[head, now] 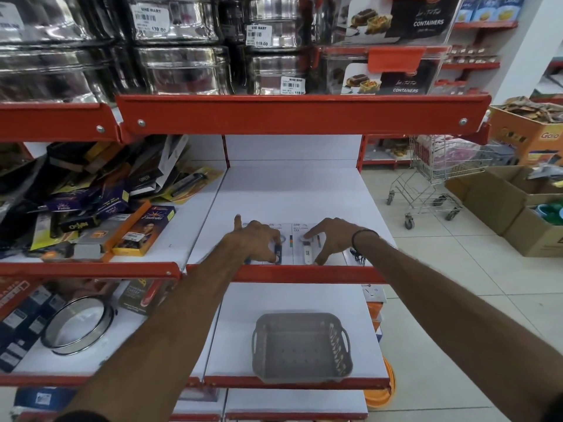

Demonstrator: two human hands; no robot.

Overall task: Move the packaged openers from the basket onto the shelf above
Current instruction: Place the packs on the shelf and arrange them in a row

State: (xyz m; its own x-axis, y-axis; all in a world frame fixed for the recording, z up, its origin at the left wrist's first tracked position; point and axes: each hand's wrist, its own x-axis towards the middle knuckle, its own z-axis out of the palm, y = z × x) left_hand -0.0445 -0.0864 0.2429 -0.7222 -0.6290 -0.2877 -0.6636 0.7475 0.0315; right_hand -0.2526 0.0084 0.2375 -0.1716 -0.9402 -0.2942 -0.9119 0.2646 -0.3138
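Two packaged openers lie flat side by side near the front edge of the white shelf (292, 193). The left package (281, 248) holds a dark blue opener and the right package (309, 249) a white one. My left hand (259, 240) rests on the left package with fingers spread and the index finger pointing away. My right hand (332, 239) presses its fingertips on the right package. On the shelf below sits the grey plastic basket (300, 345) with nothing in it.
A jumble of boxed kitchen tools (100, 202) fills the shelf section to the left. Steel tins (182, 47) and container boxes stand on the shelf above. A wire trolley (432, 175) and cardboard boxes (511, 202) stand on the floor at right.
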